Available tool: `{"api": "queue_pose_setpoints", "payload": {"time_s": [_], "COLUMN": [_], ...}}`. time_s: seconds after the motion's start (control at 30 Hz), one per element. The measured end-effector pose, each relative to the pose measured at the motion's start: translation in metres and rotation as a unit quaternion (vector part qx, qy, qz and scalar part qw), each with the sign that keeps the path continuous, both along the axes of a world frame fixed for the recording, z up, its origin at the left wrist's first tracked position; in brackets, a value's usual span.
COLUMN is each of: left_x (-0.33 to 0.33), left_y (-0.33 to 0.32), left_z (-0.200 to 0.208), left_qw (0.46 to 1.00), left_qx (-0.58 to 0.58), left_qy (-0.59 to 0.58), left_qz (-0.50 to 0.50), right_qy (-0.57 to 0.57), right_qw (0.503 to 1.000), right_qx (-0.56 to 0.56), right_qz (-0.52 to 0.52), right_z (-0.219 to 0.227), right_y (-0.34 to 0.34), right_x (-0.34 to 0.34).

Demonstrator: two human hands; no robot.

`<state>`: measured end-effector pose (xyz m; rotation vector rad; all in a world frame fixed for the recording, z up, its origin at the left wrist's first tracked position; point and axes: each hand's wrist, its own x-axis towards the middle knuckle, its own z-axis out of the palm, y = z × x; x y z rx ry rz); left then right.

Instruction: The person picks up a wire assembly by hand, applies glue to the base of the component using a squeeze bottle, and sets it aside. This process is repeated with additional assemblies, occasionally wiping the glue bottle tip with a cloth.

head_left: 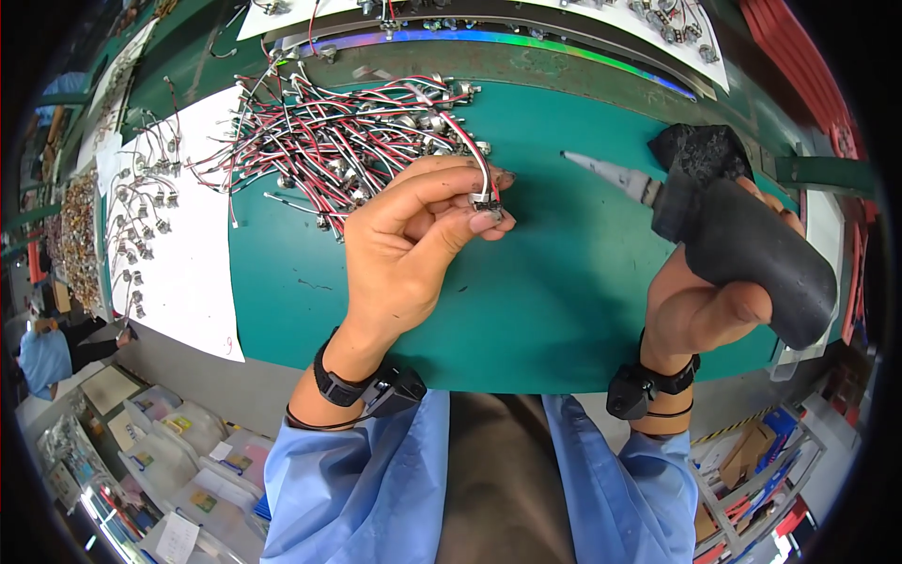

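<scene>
Between the thumb and fingers of my left hand (409, 244) is a small wired potentiometer (483, 200), with red, white and black leads rising from it. Its lower part is partly covered by my fingertips. My right hand (705, 296) is wrapped round a black glue bottle (756, 254), tilted so that its pale tapered nozzle (611, 175) points up and left. The nozzle tip is apart from the potentiometer. Behind my left hand lies a tangled heap of similar wired potentiometers (324, 141) on the green mat (536, 320).
A white sheet (193, 263) at the left carries several wired parts in rows. Beside the bottle sits a crumpled black cloth or bag (700, 150). A raised shelf (526, 42) with more parts runs along the back. Plastic bins (202, 470) stand at lower left. A person (52, 357) is at far left.
</scene>
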<state>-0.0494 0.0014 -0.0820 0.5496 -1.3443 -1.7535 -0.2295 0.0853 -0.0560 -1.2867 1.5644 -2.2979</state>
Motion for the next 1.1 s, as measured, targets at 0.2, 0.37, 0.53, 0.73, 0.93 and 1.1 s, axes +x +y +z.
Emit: {"api": "queue_pose_setpoints", "payload": {"time_s": [0.2, 0.37, 0.53, 0.73, 0.93, 1.1], "left_x": [-0.004, -0.001, 0.001, -0.001, 0.000, -0.003], "left_y": [0.003, 0.001, 0.001, 0.001, 0.001, 0.002], "left_z": [0.002, -0.002, 0.001, 0.000, 0.002, 0.004], "left_qw": [0.998, 0.996, 0.995, 0.996, 0.998, 0.999], "left_qx": [-0.033, -0.076, -0.091, -0.084, -0.050, 0.001], "left_qy": [-0.014, -0.014, -0.030, -0.002, -0.020, 0.030], "left_qz": [0.059, 0.043, 0.041, 0.022, 0.024, 0.018], "right_qy": [-0.051, -0.010, 0.045, 0.089, 0.082, 0.089], "right_qw": [0.964, 0.965, 0.967, 0.963, 0.960, 0.965], "right_qx": [-0.131, -0.068, -0.038, -0.029, -0.042, -0.049], "right_qz": [0.226, 0.254, 0.247, 0.252, 0.266, 0.242], "right_z": [-0.011, -0.007, -0.006, -0.005, -0.002, -0.005], "right_y": [0.005, 0.009, 0.009, 0.008, 0.005, 0.004], "right_x": [-0.010, 0.000, 0.001, -0.003, -0.002, -0.002]}}
